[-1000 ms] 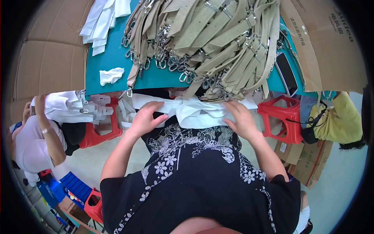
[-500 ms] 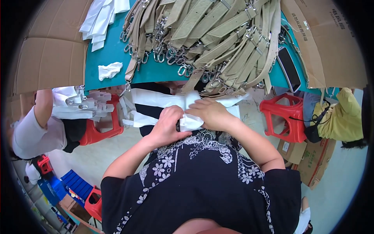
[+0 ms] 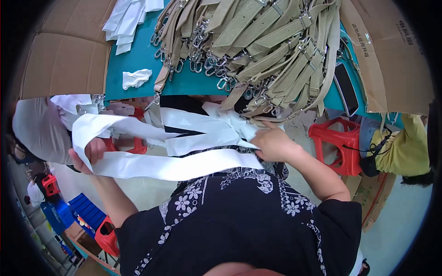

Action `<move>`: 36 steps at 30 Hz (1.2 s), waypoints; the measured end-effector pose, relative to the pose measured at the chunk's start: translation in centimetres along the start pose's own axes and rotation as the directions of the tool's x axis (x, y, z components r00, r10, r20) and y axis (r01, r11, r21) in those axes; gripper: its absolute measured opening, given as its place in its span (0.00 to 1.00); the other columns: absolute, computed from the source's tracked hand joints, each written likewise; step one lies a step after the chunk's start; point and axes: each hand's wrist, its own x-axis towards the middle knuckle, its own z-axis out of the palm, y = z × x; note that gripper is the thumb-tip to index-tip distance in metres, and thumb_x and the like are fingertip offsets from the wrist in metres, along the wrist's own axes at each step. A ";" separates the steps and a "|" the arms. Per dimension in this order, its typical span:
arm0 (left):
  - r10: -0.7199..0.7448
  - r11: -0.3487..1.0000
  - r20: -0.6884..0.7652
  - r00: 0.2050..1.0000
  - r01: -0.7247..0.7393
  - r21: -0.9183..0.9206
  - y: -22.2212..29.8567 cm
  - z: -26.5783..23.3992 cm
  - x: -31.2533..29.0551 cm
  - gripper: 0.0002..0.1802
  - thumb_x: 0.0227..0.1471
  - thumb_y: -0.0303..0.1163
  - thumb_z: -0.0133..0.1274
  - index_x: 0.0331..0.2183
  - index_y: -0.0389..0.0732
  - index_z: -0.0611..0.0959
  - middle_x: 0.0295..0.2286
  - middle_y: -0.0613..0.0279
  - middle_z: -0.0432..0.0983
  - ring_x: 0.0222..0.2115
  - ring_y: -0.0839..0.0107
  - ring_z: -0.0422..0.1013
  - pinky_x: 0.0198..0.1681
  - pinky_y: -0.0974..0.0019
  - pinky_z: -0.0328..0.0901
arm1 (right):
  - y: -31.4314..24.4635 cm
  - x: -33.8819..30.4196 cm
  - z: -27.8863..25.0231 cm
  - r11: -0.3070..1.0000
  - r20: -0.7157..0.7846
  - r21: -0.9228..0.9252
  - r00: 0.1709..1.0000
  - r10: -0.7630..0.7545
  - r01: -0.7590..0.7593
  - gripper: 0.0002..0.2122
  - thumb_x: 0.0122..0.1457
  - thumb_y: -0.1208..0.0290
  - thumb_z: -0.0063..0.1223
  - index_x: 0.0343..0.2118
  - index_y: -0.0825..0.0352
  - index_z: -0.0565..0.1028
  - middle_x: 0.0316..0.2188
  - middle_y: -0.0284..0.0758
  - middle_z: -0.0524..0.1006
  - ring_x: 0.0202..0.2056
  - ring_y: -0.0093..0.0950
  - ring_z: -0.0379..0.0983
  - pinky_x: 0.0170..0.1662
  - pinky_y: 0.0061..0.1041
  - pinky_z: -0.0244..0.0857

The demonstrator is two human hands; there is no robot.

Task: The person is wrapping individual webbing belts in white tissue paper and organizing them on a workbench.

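Out to the left, my left hand [image 3: 93, 152] is closed round a long white strip [image 3: 147, 166]. From that hand the strip doubles back in a wide loop, both lengths running rightward over my lap. My right hand [image 3: 277, 144] is at the right end of several other flat white strips [image 3: 198, 123] on my lap, its fingers curled onto them and partly hidden. Just beyond, a large heap of beige straps [image 3: 271, 46] with metal clips and buckles hangs over the near edge of the teal table [image 3: 189, 83].
A crumpled white piece [image 3: 136, 79] and more white strips [image 3: 123, 28] lie on the table's left. A phone [image 3: 346, 89] lies at the right. Cardboard [image 3: 69, 60] flanks the table. Red stools [image 3: 335, 145] and people sit on both sides, the left person close to my left hand.
My hands were close together at my lap over a folded white piece. My left hand has swung far left, drawing out a long white strip; my right hand has shifted slightly right.
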 end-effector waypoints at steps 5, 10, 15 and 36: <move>-0.196 0.677 -0.485 0.852 0.475 0.562 -1.2 5.9 3.8 0.25 0.39 0.45 0.57 0.31 0.31 0.77 0.24 0.60 0.75 0.23 0.73 0.71 0.27 0.71 0.65 | -2.9 0.6 -4.7 0.970 -0.222 0.112 0.957 -0.186 0.214 0.18 0.45 0.60 0.55 0.37 0.66 0.73 0.34 0.40 0.74 0.42 0.33 0.69 0.56 0.39 0.50; -0.500 0.632 0.090 0.861 0.292 0.717 -5.2 11.7 11.5 0.18 0.40 0.40 0.60 0.29 0.35 0.79 0.18 0.61 0.74 0.16 0.69 0.70 0.20 0.72 0.61 | -9.0 5.6 -6.2 -0.688 -0.062 0.677 0.910 -0.410 -0.263 0.33 0.51 0.40 0.42 0.49 0.66 0.66 0.46 0.41 0.70 0.49 0.32 0.65 0.53 0.32 0.55; -0.809 -0.035 -0.164 0.564 0.232 0.972 -3.0 13.7 11.8 0.13 0.38 0.40 0.61 0.27 0.43 0.80 0.15 0.60 0.71 0.15 0.60 0.67 0.18 0.66 0.61 | -7.3 8.0 -8.2 -0.815 -0.370 0.523 0.928 0.047 0.250 0.12 0.59 0.59 0.41 0.39 0.59 0.72 0.35 0.30 0.75 0.42 0.31 0.70 0.49 0.37 0.61; 0.090 -0.503 -0.479 0.873 0.455 0.735 -6.9 -0.7 11.2 0.12 0.39 0.34 0.60 0.28 0.39 0.80 0.25 0.62 0.68 0.25 0.64 0.68 0.27 0.68 0.62 | -5.5 7.1 -7.0 0.686 -0.545 0.641 0.834 0.091 0.344 0.11 0.57 0.73 0.45 0.43 0.66 0.72 0.38 0.36 0.73 0.42 0.30 0.69 0.45 0.26 0.61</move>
